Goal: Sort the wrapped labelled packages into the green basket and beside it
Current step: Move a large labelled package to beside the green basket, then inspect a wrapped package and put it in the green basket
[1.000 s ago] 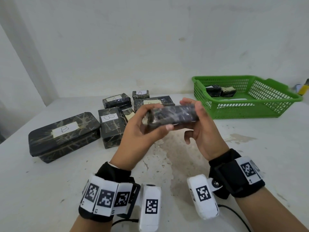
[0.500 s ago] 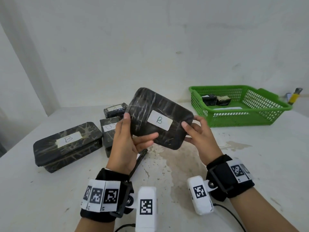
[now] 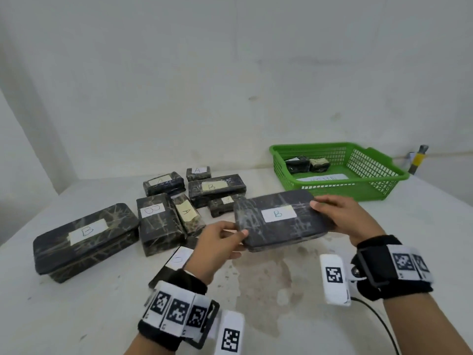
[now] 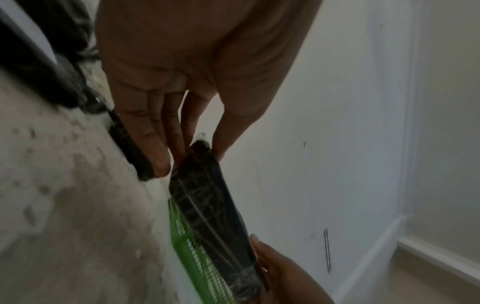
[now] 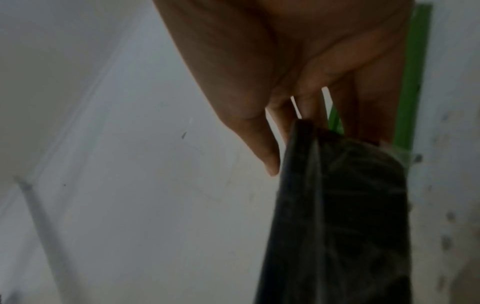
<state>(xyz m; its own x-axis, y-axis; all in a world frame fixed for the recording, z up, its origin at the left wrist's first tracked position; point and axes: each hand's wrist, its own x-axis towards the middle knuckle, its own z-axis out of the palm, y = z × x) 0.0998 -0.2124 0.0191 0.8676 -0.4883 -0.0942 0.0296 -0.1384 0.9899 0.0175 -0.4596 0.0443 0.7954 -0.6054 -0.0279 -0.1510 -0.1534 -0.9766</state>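
I've got the flat, dark, film-wrapped package with the white "B" label (image 3: 279, 219) laid level now, label up, in the middle of the frame. Half a second ago I had it tipped up toward my face to read the letter, so the reading is done. My left hand (image 3: 217, 245) pinches its near-left corner, thumb on top and fingers under, while my right hand (image 3: 343, 216) grips the right end, fingers curled over the far edge. It hangs clear above the stained white tabletop (image 3: 256, 290), and the green plastic mesh basket (image 3: 340, 185) sits at the upper right, just past my right hand. Two small wrapped parcels (image 3: 307, 163) already lie in the basket's back left corner; I can't read their labels. The rest of the dark wrapped packages, marked A and B, wait in a cluster at left centre, the biggest being a long B box (image 3: 84, 239) at far left. I can't tell which letter goes inside, so my call is a carry to the right, then setting it in or beside the basket.
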